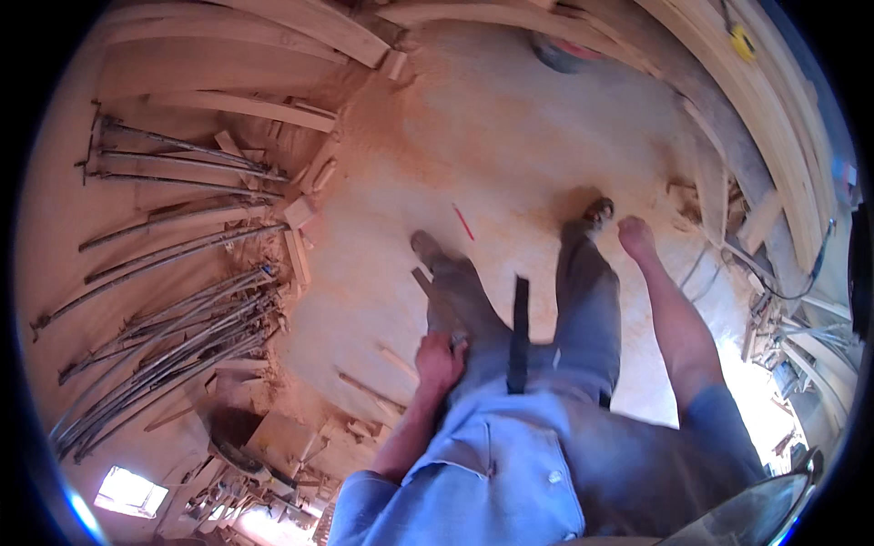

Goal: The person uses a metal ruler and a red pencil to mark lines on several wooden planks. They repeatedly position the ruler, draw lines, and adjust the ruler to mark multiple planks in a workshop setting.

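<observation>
I am looking down my own body at a sawdust-covered floor (510,136). My left hand (440,361) is curled closed against my left thigh, by the grey trousers (583,309); a small pale glint shows at its knuckles, and what it is I cannot tell. My right hand (635,237) hangs out to the right in a loose fist, with nothing visible in it. A black strap (520,332) hangs down the front of my blue shirt (492,455). My shoes (596,211) stand on the sawdust.
A red pencil (463,221) lies on the floor ahead of my feet. Several long metal bars (173,309) lie stacked at the left, with wood offcuts (299,211) beside them. Planks (273,109) and curved boards (774,118) line the far and right sides. Cables (783,291) trail at right.
</observation>
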Demonstrator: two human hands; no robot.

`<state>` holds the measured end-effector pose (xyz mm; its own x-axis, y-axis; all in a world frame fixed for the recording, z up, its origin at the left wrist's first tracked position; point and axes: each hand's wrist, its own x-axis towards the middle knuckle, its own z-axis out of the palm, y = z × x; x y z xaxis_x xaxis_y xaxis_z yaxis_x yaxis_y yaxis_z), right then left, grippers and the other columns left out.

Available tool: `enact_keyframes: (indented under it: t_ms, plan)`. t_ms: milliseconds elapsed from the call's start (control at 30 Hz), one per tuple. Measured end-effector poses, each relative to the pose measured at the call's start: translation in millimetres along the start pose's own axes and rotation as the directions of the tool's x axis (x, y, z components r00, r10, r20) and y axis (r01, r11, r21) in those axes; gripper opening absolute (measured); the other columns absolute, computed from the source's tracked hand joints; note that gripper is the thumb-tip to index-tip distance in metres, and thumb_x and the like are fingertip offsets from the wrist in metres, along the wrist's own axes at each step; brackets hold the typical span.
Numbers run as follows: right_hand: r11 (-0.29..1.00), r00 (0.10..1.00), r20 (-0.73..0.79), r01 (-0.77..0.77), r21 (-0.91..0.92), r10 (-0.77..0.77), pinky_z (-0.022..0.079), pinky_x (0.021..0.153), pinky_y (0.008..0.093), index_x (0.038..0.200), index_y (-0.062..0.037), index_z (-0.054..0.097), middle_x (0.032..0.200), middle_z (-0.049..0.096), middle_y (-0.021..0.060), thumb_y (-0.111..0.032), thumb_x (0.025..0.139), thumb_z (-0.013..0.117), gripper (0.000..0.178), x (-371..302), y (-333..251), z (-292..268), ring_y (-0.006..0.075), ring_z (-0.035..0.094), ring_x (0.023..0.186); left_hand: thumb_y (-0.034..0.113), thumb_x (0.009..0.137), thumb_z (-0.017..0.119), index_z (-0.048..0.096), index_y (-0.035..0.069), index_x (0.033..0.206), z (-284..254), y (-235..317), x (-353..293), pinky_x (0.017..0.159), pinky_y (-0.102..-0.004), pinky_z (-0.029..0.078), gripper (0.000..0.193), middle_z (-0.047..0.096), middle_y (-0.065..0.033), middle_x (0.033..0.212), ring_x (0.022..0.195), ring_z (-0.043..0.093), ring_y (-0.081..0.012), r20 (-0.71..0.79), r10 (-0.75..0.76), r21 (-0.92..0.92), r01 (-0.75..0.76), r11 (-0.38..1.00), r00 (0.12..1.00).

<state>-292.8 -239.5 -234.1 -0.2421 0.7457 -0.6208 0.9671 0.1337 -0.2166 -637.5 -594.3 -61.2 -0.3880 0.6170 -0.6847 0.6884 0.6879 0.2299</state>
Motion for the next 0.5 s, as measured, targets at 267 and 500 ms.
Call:
enact_keyframes:
  t_ms: [267,500]
  plan:
    - [0.996,0.964,0.262,-0.025,-0.087,0.047,0.051,0.094,0.0510,0.097,-0.0122,0.074,0.103,0.071,0.0202,-0.023,0.090,0.056,0.022,-11.1,-167.4,148.4,0.0412,0.066,0.105,0.028,0.082,0.073,0.063,0.001,0.105,51.2,-117.4,47.8,0.082,-0.0492,0.046,0.037,0.058,-0.0180,0.095,0.097,0.054,-0.0370,-0.124,0.005,-0.141,-0.023,0.990,0.992]
    - [0.991,0.893,0.437,-0.056,-0.122,0.104,0.053,0.093,0.0489,0.103,-0.0024,0.070,0.111,0.068,0.0253,-0.015,0.082,0.056,0.028,82.8,-258.9,344.2,0.0413,0.066,0.107,0.024,0.086,0.068,0.061,-0.002,0.108,95.6,-178.5,67.4,0.078,-0.0481,0.042,0.035,0.054,-0.0184,0.091,0.088,0.052,-0.0377,-0.280,-0.326,-0.439,0.181,0.880,0.903]
